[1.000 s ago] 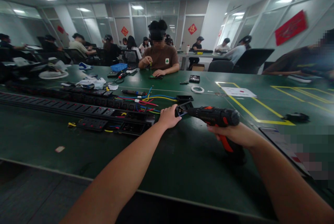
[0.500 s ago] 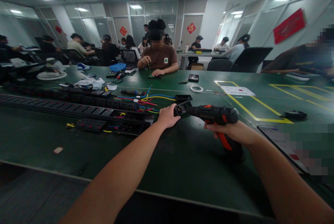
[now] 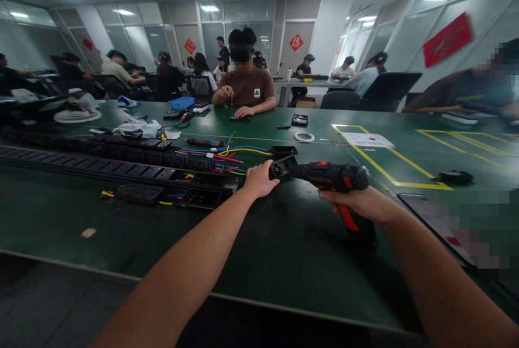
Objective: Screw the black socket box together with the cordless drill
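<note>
My left hand [image 3: 261, 179] is closed around a small black open-topped housing [image 3: 284, 166], tilted up from the table. A black and orange cordless drill [image 3: 332, 175] is gripped in my right hand [image 3: 357, 202], its nose pointing left against or close to the housing's right side; the bit's tip is hidden. Coloured wires [image 3: 243, 149] run toward the housing area and to a second black housing [image 3: 284, 151] just behind. Left of my hand lie long black power strips [image 3: 101, 167] with rows of sockets.
A short socket piece [image 3: 140, 193] lies in front of the strips. Across the green table [image 3: 284, 251] a co-worker [image 3: 247, 86] sits handling a small tool. A tape ring [image 3: 304, 136], a paper sheet [image 3: 367, 140] and a phone [image 3: 436, 223] lie to the right.
The whole view has shifted slightly. Both hands keep their hold, with the drill at the housing as before. A standing person in the background shows more clearly.
</note>
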`<action>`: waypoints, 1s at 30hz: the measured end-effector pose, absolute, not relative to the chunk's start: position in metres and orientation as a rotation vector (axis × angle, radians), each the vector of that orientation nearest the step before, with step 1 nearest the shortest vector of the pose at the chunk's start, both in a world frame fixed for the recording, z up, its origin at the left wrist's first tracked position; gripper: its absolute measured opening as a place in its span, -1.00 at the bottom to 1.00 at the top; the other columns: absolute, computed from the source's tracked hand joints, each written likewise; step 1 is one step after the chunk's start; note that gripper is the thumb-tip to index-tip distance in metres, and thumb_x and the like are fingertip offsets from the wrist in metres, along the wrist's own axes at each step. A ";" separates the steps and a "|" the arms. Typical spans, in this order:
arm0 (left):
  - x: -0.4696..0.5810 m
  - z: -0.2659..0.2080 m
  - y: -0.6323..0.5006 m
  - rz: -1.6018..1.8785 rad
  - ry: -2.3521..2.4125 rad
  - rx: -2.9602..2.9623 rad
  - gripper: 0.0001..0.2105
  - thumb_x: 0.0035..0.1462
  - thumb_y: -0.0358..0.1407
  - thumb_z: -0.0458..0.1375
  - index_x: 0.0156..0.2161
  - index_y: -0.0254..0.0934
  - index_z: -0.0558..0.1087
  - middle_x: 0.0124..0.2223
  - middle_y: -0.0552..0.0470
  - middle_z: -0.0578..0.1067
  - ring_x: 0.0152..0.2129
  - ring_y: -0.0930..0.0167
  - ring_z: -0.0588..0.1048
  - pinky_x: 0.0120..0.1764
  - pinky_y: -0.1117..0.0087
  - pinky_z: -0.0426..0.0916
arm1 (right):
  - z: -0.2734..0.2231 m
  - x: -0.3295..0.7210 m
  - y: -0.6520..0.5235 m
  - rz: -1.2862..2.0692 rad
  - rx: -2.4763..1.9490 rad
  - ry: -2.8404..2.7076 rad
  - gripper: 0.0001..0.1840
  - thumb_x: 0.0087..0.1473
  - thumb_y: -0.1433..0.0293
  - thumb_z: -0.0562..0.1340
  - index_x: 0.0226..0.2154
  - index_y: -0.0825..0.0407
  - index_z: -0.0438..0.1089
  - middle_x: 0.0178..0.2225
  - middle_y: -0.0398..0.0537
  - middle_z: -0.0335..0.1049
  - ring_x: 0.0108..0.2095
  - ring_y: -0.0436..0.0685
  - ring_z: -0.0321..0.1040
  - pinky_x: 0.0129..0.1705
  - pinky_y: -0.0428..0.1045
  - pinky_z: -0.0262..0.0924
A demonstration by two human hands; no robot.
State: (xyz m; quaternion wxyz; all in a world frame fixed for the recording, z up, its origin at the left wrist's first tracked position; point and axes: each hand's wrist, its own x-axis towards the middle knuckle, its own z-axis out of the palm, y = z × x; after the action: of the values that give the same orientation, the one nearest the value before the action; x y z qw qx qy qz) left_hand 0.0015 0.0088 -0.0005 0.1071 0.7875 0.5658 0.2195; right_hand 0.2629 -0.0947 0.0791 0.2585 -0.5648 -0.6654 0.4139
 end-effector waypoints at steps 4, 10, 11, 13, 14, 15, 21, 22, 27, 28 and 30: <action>0.002 0.000 0.009 0.643 1.667 2.321 -0.38 0.21 -0.09 0.28 0.31 -0.14 0.25 0.17 -0.14 0.54 0.13 0.10 0.49 0.18 0.11 0.29 | 0.081 0.260 -0.096 1.120 -1.519 -1.805 -0.49 -0.10 0.00 0.48 -0.24 0.03 0.51 -0.58 -0.16 0.43 -0.53 0.11 0.36 -0.46 0.00 0.24; 0.002 -0.002 0.010 0.636 1.669 2.329 -0.36 0.20 -0.09 0.27 0.32 -0.16 0.24 0.19 -0.16 0.54 0.13 0.09 0.49 0.19 0.08 0.29 | 0.080 0.262 -0.096 1.121 -1.505 -1.833 -0.51 -0.05 0.00 0.46 -0.24 0.04 0.51 -0.56 -0.15 0.44 -0.51 0.12 0.37 -0.43 0.01 0.28; 0.002 -0.002 0.010 0.643 1.668 2.330 -0.37 0.20 -0.09 0.27 0.32 -0.17 0.25 0.19 -0.16 0.54 0.13 0.08 0.49 0.19 0.08 0.29 | 0.081 0.262 -0.096 1.120 -1.506 -1.825 -0.51 -0.07 0.00 0.46 -0.24 0.03 0.51 -0.56 -0.15 0.44 -0.51 0.12 0.37 -0.43 0.02 0.28; 0.002 -0.003 0.010 0.654 1.662 2.331 -0.37 0.20 -0.10 0.27 0.32 -0.17 0.25 0.18 -0.15 0.54 0.13 0.08 0.50 0.18 0.08 0.29 | 0.082 0.260 -0.097 1.120 -1.519 -1.807 -0.49 -0.10 0.01 0.48 -0.23 0.03 0.51 -0.56 -0.15 0.44 -0.52 0.12 0.37 -0.44 0.02 0.27; 0.002 -0.003 0.010 0.658 1.661 2.333 -0.37 0.20 -0.10 0.27 0.32 -0.17 0.26 0.18 -0.15 0.54 0.12 0.08 0.50 0.18 0.08 0.29 | 0.083 0.259 -0.097 1.118 -1.536 -1.796 -0.49 -0.11 0.01 0.48 -0.23 0.03 0.51 -0.56 -0.15 0.43 -0.52 0.12 0.36 -0.45 0.01 0.27; 0.002 -0.003 0.010 0.659 1.663 2.333 -0.37 0.19 -0.10 0.28 0.32 -0.16 0.26 0.17 -0.15 0.55 0.12 0.08 0.50 0.18 0.09 0.30 | 0.083 0.258 -0.098 1.119 -1.554 -1.787 -0.48 -0.12 0.00 0.48 -0.24 0.03 0.51 -0.57 -0.16 0.43 -0.53 0.11 0.35 -0.45 0.01 0.26; 0.002 -0.003 0.010 0.652 1.678 2.335 -0.37 0.19 -0.10 0.29 0.31 -0.15 0.26 0.17 -0.15 0.55 0.12 0.09 0.51 0.17 0.09 0.31 | 0.085 0.256 -0.099 1.132 -1.532 -1.787 -0.49 -0.14 -0.01 0.49 -0.27 0.01 0.48 -0.57 -0.17 0.42 -0.53 0.11 0.35 -0.46 0.00 0.26; 0.002 -0.003 0.010 0.651 1.678 2.334 -0.37 0.19 -0.09 0.29 0.31 -0.15 0.26 0.16 -0.14 0.55 0.12 0.10 0.51 0.17 0.09 0.31 | 0.085 0.257 -0.099 1.131 -1.531 -1.791 -0.48 -0.13 -0.01 0.48 -0.26 0.01 0.48 -0.57 -0.17 0.41 -0.53 0.10 0.35 -0.46 0.00 0.25; 0.002 0.000 0.008 0.641 1.678 2.320 -0.37 0.20 -0.10 0.28 0.32 -0.15 0.25 0.18 -0.15 0.54 0.14 0.11 0.49 0.19 0.10 0.29 | 0.086 0.257 -0.100 1.134 -1.510 -1.815 -0.50 -0.10 0.00 0.47 -0.26 0.02 0.47 -0.57 -0.18 0.40 -0.54 0.09 0.34 -0.47 0.00 0.25; 0.002 0.000 0.008 0.638 1.673 2.320 -0.38 0.20 -0.10 0.28 0.32 -0.14 0.25 0.19 -0.14 0.54 0.14 0.11 0.49 0.19 0.10 0.28 | 0.086 0.256 -0.100 1.136 -1.500 -1.827 -0.51 -0.09 0.00 0.47 -0.26 0.01 0.47 -0.57 -0.18 0.40 -0.53 0.09 0.34 -0.46 0.00 0.26; 0.002 0.000 0.008 0.636 1.667 2.321 -0.38 0.20 -0.10 0.28 0.32 -0.14 0.25 0.18 -0.14 0.54 0.14 0.11 0.50 0.19 0.10 0.29 | 0.087 0.256 -0.100 1.134 -1.492 -1.842 -0.52 -0.06 0.01 0.46 -0.26 0.01 0.47 -0.57 -0.18 0.40 -0.53 0.09 0.34 -0.45 0.01 0.27</action>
State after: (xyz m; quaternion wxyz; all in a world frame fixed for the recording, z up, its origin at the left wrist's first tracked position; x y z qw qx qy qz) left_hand 0.0020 0.0080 -0.0001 0.1065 0.7883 0.5662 0.2160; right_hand 0.2558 -0.1005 0.0869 0.2540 -0.5490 -0.6781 0.4174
